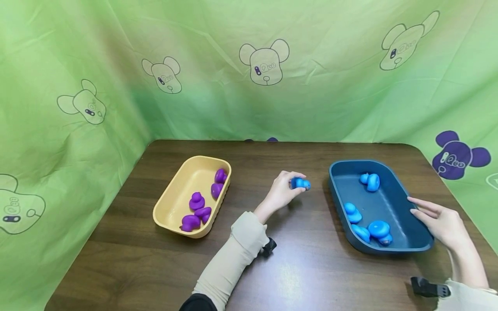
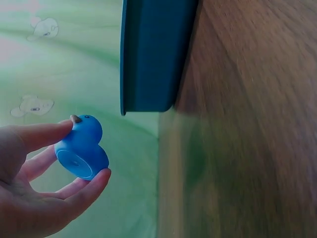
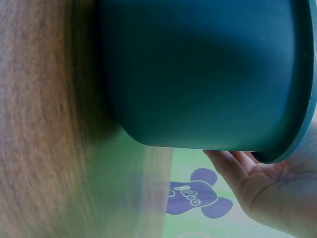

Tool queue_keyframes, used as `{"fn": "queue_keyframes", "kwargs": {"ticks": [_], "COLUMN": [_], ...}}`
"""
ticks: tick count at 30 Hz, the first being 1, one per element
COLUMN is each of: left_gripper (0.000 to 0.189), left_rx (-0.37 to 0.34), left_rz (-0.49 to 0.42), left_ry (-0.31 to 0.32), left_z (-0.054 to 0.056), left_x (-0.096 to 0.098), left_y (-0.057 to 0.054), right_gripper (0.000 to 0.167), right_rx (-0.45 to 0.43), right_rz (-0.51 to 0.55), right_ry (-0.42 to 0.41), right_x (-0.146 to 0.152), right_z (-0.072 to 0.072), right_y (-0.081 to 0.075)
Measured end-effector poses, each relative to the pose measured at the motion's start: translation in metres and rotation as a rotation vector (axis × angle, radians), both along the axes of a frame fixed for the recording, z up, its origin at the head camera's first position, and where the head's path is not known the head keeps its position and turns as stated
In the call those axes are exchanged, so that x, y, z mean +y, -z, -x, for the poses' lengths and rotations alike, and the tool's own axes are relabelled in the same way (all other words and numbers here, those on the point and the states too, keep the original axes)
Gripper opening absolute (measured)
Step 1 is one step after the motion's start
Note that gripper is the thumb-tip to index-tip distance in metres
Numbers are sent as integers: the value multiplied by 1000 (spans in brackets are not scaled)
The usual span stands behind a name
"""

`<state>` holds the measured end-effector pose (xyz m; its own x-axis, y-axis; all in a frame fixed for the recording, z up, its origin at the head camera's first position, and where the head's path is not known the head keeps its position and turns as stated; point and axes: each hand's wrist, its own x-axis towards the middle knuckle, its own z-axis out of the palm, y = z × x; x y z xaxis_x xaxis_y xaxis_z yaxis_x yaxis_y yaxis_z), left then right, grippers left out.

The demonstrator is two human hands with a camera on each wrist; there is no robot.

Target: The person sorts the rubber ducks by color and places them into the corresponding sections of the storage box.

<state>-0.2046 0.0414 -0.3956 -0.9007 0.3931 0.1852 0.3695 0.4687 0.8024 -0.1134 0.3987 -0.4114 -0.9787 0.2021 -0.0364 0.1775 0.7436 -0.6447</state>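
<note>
Between the two tubs, my left hand (image 1: 283,190) pinches a blue toy duck (image 1: 300,183) above the table. In the left wrist view the duck (image 2: 81,148) is tilted, its flat round base showing between thumb and fingers. To the right stands a dark blue tub (image 1: 404,224) with several blue ducks (image 1: 379,229) lying in it. My right hand (image 1: 445,222) holds this tub's right rim; in the right wrist view, fingers (image 3: 225,166) touch the outer wall below the rim. How the thumb lies is partly hidden.
A yellow tub (image 1: 171,205) with several purple ducks (image 1: 196,201) stands left of my left forearm. The brown wooden table (image 1: 116,255) ends at a green printed cloth (image 1: 218,108) behind and on both sides. Black wrist mounts (image 1: 268,247) jut from both wrists.
</note>
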Motion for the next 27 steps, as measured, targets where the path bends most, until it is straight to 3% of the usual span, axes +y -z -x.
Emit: {"fn": "queue_keyframes", "kwargs": {"ticks": [27], "left_gripper": [30], "left_rx": [21], "left_rz": [-179], "left_ry": [40], "left_z": [-5], "left_x": [55], "left_y": [8], "right_gripper": [42], "right_rx": [4], "right_rz": [15], "right_ry": [1], "right_x": [-2], "right_z": [2], "right_y": [-1]}}
